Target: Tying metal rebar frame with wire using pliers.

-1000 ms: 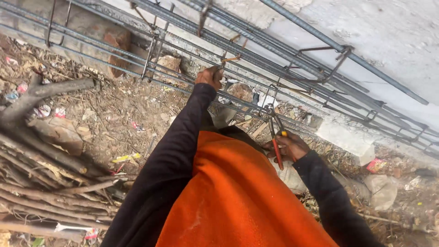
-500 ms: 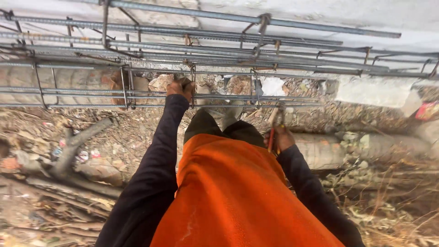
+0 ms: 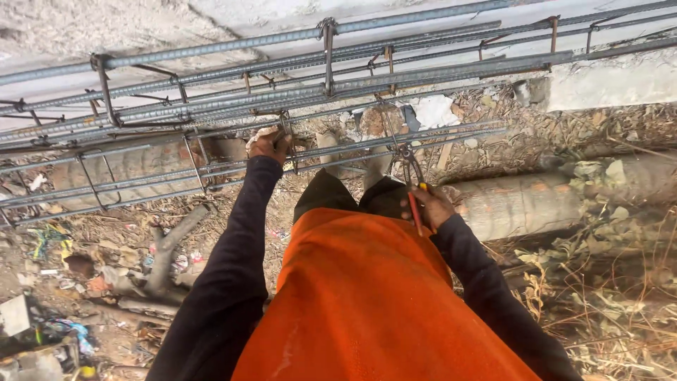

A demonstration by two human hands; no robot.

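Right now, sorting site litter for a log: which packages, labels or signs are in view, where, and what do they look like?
No signs, labels or screens.
Crumpled white wrapper scrap: ground behind the rebar cage, top centre.
Flat pale packaging piece: left edge.
Blue-green crumpled plastic wrapper: lower left among the debris.

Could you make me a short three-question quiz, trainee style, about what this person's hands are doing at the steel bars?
1. True or false: the left hand grips a bar of the rebar cage.
2. Which tool does the right hand hold? A) a hammer B) red-handled pliers C) a paint brush
3. What colour is the garment over the person's dark sleeves?

Key:
1. True; the fingers wrap around a lower bar.
2. B; the tool's tip points up at a bar crossing.
3. Orange.
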